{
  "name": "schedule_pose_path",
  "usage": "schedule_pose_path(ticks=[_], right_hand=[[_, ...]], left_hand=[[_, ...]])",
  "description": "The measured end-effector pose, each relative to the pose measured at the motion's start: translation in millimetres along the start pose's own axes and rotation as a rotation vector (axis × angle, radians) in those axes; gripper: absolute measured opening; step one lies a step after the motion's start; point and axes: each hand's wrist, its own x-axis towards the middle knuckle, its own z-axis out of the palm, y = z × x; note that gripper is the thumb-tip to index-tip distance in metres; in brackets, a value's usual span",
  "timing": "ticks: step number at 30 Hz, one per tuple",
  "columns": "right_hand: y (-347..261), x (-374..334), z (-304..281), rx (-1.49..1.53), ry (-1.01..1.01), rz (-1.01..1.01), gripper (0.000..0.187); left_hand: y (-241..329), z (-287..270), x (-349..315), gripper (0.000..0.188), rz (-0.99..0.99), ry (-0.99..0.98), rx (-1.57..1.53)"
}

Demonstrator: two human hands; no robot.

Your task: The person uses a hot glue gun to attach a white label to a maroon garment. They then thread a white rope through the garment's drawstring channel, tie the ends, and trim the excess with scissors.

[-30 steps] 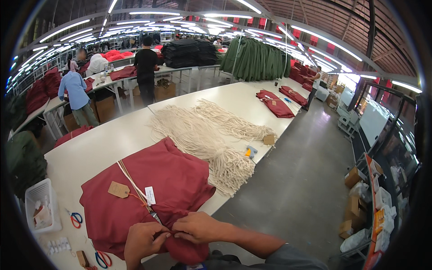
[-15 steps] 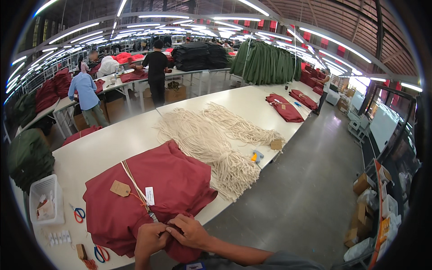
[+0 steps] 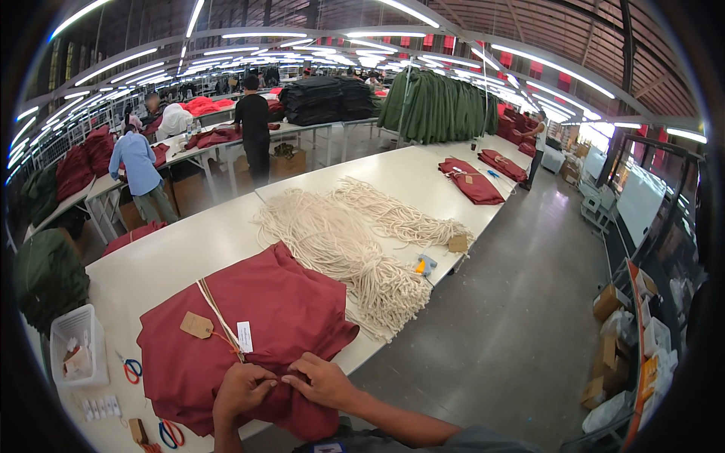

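A folded maroon cloth item [image 3: 249,302] lies in a pile at the table's near edge, part of it hanging over. Pale cords run across its top, with a brown card tag [image 3: 197,325] on an orange string and a white label [image 3: 245,337] beside them. My left hand [image 3: 243,389] is pinched closed on the cloth near its front edge. Just to the right, my right hand [image 3: 323,383] also pinches the cloth, its fingertips close to the left ones. What lies right between the fingertips is too small to make out.
Bundled cream cords [image 3: 340,257] and a grey-and-orange tool [image 3: 425,265] lie beyond the cloth. To the left are a white plastic bin [image 3: 78,347], scissors [image 3: 132,370] and orange-handled snips [image 3: 171,433]. Folded maroon items [image 3: 472,181] lie farther along the white table [image 3: 181,249]. Other people stand in the background.
My hands have shifted slightly up on the cloth and their fingertips stand a little farther apart. The view has tilted slightly. The tag and label stay on the cloth.
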Motion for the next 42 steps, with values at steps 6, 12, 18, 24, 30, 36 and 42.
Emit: schedule_pose_path(ticks=[6,12,18,24,30,36,42], right_hand=[[10.0,8.7,0.3,0.005,-0.112,-0.022,0.027],[18.9,16.3,-8.1,-0.004,-0.129,0.016,0.028],[10.0,18.7,-1.3,-0.061,-0.205,0.044,0.031],[11.8,17.6,8.0,-0.138,-0.224,0.049,0.026],[21.4,18.3,7.8,-0.122,-0.216,0.067,0.022],[22.9,21.2,8.7,-0.123,-0.217,0.079,0.025],[21.6,24.2,16.8,-0.136,-0.218,0.065,0.03]], left_hand=[[3.8,-3.2,4.1,0.012,0.026,0.005,0.128],[-18.3,-21.1,-0.1,0.012,-0.034,0.025,0.162],[-21.2,-13.9,6.3,0.011,0.065,-0.031,0.132],[-21.9,-11.0,6.6,0.011,0.035,-0.029,0.159],[-29.9,-22.7,0.8,0.012,-0.061,0.003,0.155],[-28.3,-22.2,3.5,0.014,-0.196,-0.029,0.106],[-26.7,-28.3,8.5,0.012,-0.14,-0.132,-0.009]])
